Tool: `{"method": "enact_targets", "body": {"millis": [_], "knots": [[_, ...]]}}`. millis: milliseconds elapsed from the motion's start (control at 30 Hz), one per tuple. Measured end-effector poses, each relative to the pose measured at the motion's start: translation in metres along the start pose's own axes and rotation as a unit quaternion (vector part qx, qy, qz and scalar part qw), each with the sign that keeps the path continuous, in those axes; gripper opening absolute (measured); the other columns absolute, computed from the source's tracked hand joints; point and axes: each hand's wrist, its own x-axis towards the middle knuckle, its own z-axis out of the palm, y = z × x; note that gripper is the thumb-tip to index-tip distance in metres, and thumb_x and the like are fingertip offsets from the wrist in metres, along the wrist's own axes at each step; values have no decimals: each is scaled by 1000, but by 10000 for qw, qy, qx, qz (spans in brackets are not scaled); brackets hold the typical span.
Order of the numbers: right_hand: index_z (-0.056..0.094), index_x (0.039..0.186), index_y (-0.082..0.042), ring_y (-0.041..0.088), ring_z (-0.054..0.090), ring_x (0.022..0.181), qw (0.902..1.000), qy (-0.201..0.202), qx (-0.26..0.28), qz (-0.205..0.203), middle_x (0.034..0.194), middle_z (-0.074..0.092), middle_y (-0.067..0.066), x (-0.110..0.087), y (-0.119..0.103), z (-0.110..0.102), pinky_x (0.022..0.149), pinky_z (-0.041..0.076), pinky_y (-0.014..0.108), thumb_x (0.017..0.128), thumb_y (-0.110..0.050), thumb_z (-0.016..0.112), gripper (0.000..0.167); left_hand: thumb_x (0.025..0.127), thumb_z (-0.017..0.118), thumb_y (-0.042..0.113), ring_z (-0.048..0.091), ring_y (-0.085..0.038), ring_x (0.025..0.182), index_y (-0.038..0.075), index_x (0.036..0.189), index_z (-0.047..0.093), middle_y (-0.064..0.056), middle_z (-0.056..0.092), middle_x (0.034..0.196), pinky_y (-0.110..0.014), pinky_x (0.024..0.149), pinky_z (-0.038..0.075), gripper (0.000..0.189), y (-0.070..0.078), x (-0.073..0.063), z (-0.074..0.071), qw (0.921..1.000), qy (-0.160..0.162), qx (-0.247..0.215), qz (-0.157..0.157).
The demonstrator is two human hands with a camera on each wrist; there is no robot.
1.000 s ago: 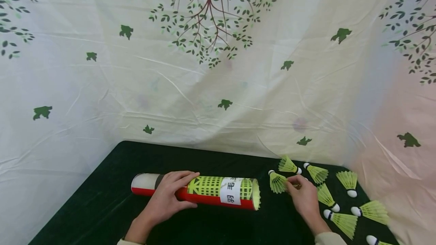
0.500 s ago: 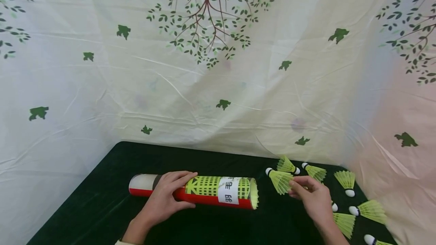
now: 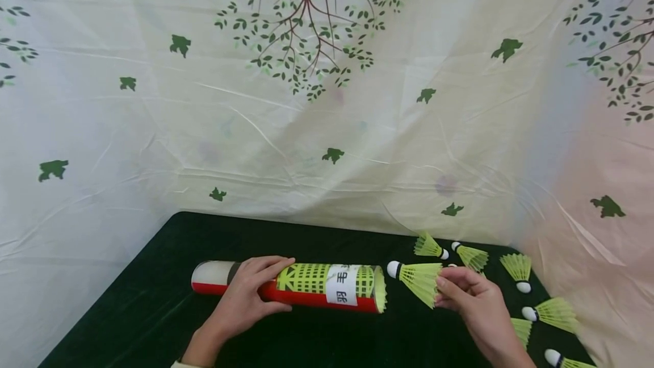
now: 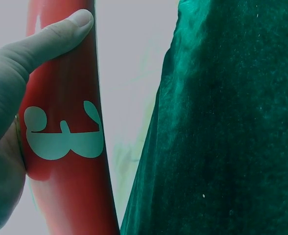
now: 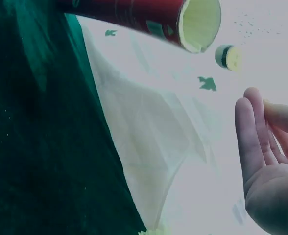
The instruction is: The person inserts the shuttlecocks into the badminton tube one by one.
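Observation:
A red, white and yellow-green shuttlecock tube [image 3: 311, 293] lies sideways over the dark green table. My left hand [image 3: 250, 297] grips it around the middle, and the left wrist view has the thumb [image 4: 51, 41] across its red side. At the tube's right end is the open mouth [image 5: 201, 24], with yellow-green skirt edges poking out. Just right of that mouth, my right hand [image 3: 472, 300] pinches a yellow shuttlecock [image 3: 420, 280] by its skirt rim. Its white cork [image 5: 227, 57] points left at the mouth, a small gap apart.
Several loose yellow shuttlecocks lie at the table's right side, among them one at the back [image 3: 429, 246], one near the right edge [image 3: 552, 314] and one at the front [image 3: 559, 359]. A pale printed cloth [image 3: 286, 186] hangs behind the table [image 3: 128, 300].
The right hand has lifted the shuttlecock from beside the others and brought it left and nearer the camera, level with the tube's mouth. The left hand keeps its grip on the tube.

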Motion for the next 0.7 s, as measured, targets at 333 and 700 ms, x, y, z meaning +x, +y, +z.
{"method": "enact_targets", "body": {"millis": [333, 700], "knots": [[67, 107, 8, 24, 68, 74, 9978, -610, -163, -210, 90, 67, 12, -10, -4, 13, 70, 60, 37, 94, -5, 69, 19, 68, 93, 27, 46, -13, 121, 50, 142, 50, 18, 54, 136, -54, 101, 40, 89, -1, 0, 0, 10000, 4, -17, -2], [67, 109, 7, 25, 69, 76, 9943, -951, -431, -201, 98, 71, 15, -11, -3, 38, 72, 60, 39, 91, -8, 73, 25, 68, 92, 29, 46, -13, 121, 47, 143, 50, 16, 54, 136, -54, 99, 41, 88, -2, -1, 1, 9998, 7, 23, 186]]}}
